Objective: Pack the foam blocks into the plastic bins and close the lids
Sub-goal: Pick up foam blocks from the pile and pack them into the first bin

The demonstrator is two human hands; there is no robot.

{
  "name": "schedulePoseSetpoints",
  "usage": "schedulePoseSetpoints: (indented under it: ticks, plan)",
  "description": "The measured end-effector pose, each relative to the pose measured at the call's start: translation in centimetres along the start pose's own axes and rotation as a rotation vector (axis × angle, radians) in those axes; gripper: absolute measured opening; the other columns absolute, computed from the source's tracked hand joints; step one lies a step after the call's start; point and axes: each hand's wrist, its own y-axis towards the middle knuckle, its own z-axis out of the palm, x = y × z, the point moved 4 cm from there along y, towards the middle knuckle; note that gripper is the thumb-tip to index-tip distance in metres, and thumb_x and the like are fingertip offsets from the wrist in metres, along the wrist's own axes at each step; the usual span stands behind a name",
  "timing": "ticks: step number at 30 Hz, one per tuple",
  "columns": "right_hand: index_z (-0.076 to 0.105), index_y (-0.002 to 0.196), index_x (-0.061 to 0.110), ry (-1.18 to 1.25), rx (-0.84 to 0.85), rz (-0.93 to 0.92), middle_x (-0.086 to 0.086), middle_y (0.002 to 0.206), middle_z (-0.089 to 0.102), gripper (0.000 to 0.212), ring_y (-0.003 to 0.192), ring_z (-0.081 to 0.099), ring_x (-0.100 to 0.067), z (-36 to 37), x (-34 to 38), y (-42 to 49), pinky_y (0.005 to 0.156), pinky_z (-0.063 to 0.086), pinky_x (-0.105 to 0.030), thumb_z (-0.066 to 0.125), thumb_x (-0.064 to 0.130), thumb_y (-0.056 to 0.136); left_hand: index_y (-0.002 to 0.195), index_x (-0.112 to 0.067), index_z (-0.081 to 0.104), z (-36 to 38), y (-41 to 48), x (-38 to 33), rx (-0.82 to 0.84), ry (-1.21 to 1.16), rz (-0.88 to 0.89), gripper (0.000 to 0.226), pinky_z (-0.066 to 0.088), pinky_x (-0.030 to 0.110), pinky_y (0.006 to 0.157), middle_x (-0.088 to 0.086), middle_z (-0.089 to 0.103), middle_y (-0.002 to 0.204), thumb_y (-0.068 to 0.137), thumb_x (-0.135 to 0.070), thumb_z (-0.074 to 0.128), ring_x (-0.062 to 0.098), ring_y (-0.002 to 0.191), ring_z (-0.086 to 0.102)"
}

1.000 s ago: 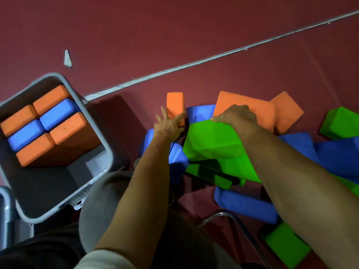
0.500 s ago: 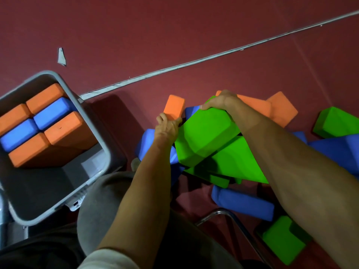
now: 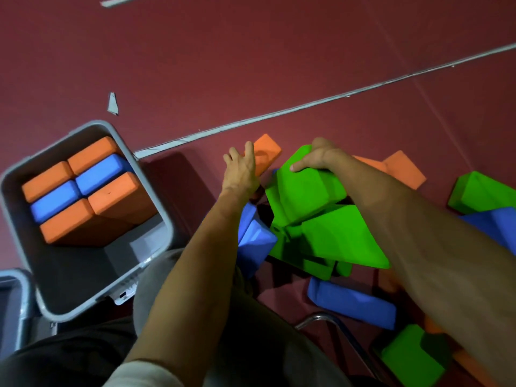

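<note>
Two hands are in view, both low over the dark red floor [image 3: 251,65]. The left hand [image 3: 240,170] lies against the near-left edge of an orange block [image 3: 268,155] with its fingers extended. The thumb is hidden, so a grip cannot be confirmed. The right hand [image 3: 317,157] grips the uppermost green block [image 3: 304,191], with the thumb pressed on its upper face and the fingers curled over its far edge. This block rests tilted on a second green block [image 3: 340,238].

Around these lie loose blue blocks [image 3: 351,305], further green blocks [image 3: 410,358] and further orange blocks [image 3: 405,170].

The open grey bin [image 3: 75,275] stands to the left, apart from the loose blocks. Four orange and two blue packed blocks [image 3: 114,196] stand upright in its far half, touching one another. A second bin [image 3: 11,303] shows at the lower left edge. A white line [image 3: 307,107] crosses the floor beyond the blocks.
</note>
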Motion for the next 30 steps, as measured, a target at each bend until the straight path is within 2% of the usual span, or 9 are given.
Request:
schedulePoseSetpoints:
  ticks: [3, 6, 10, 15, 20, 26, 30]
  plan:
    - [0.036, 0.143, 0.007, -0.029, -0.097, -0.086, -0.018, 0.142, 0.05, 0.114, 0.131, 0.048, -0.036, -0.9, 2.1, -1.4, 0.104, 0.044, -0.038, 0.093, 0.049, 0.054, 0.141, -0.001, 0.031, -3.5, -0.5, 0.2, -0.006, -0.019, 0.064, 0.099, 0.035, 0.052, 0.101, 0.027, 0.041, 0.127, 0.065, -0.039, 0.083, 0.043, 0.112, 0.042]
    - [0.027, 0.148, 0.009, -0.083, -0.211, -0.166, -0.015, 0.146, 0.046, 0.123, 0.135, 0.044, -0.036, -2.0, 3.8, -3.0, 0.108, 0.042, -0.044, 0.095, 0.045, 0.052, 0.149, -0.001, 0.021, -6.7, -1.5, 1.0, 0.008, 0.011, 0.113, 0.115, 0.032, 0.053, 0.107, 0.029, 0.032, 0.138, 0.062, -0.037, 0.087, 0.045, 0.122, 0.036]
    - [0.032, 0.14, 0.011, -0.245, -0.274, -0.296, -0.011, 0.145, 0.044, 0.109, 0.135, 0.042, -0.037, -2.8, 5.6, -6.2, 0.104, 0.038, -0.053, 0.094, 0.041, 0.056, 0.137, -0.003, 0.035, -10.6, -3.0, 3.5, 0.016, 0.041, 0.115, 0.1, 0.038, 0.053, 0.099, 0.025, 0.031, 0.133, 0.06, -0.038, 0.089, 0.044, 0.115, 0.038]
    - [0.033, 0.137, 0.013, -0.443, -0.372, -0.476, -0.009, 0.139, 0.045, 0.103, 0.129, 0.044, -0.041, -3.2, 8.7, -10.6, 0.1, 0.041, -0.055, 0.095, 0.031, 0.056, 0.129, -0.009, 0.04, -14.9, -5.8, 7.4, -0.08, 0.045, 0.161, 0.093, 0.043, 0.057, 0.087, 0.023, 0.037, 0.118, 0.057, -0.044, 0.087, 0.042, 0.101, 0.042]
    - [0.035, 0.136, 0.012, -0.603, -0.461, -0.624, -0.015, 0.129, 0.052, 0.1, 0.123, 0.049, -0.038, -2.8, 12.8, -15.3, 0.097, 0.044, -0.049, 0.094, 0.028, 0.057, 0.147, -0.014, 0.038, -19.5, -10.4, 10.7, -0.11, 0.015, 0.142, 0.096, 0.042, 0.051, 0.092, 0.024, 0.045, 0.12, 0.066, -0.031, 0.085, 0.045, 0.103, 0.047]
    - [0.038, 0.132, 0.004, -0.752, -0.579, -0.771, -0.015, 0.126, 0.055, 0.096, 0.12, 0.052, -0.032, 0.5, 18.2, -20.5, 0.095, 0.046, -0.041, 0.094, 0.027, 0.057, 0.144, -0.017, 0.041, -23.5, -16.4, 14.7, -0.185, 0.001, 0.084, 0.093, 0.045, 0.051, 0.089, 0.02, 0.043, 0.12, 0.063, -0.031, 0.085, 0.042, 0.105, 0.047]
    - [0.04, 0.131, 0.005, -0.816, -0.587, -0.873, -0.013, 0.126, 0.055, 0.092, 0.119, 0.052, -0.031, 3.0, 21.4, -23.5, 0.095, 0.046, -0.041, 0.093, 0.028, 0.059, 0.146, -0.02, 0.038, -24.8, -20.0, 18.6, -0.195, -0.02, 0.03, 0.092, 0.045, 0.053, 0.094, 0.018, 0.042, 0.124, 0.067, -0.029, 0.083, 0.041, 0.109, 0.046]
